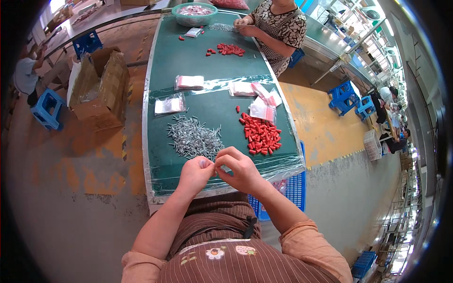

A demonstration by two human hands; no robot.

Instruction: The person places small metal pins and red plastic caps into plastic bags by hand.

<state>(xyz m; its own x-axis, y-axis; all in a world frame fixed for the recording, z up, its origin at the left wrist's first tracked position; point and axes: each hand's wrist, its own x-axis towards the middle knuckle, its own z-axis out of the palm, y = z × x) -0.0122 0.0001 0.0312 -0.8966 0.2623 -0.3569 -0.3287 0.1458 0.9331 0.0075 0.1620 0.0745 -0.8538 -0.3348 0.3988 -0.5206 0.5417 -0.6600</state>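
My left hand (194,173) and my right hand (239,170) meet over the near part of the green table (165,181). Thumbs and fingertips are pinched together, and whatever they hold is too small and covered to make out. Just beyond them lies a heap of grey metal screws (193,137). To its right is a pile of red tapered plastic pieces (262,134), with one stray piece (238,109) at its far left. Transparent zip bags lie past the heaps: a stack (170,104) at left, another stack (189,82) behind it, and loose bags (263,110) touching the red pile.
Across the table a person (278,28) handles screws (222,27) beside more red pieces (230,50). A green basket (193,18) stands at the far end. A blue crate (295,191) sits below the right edge; a cardboard box (101,89) and blue stool (48,108) stand left.
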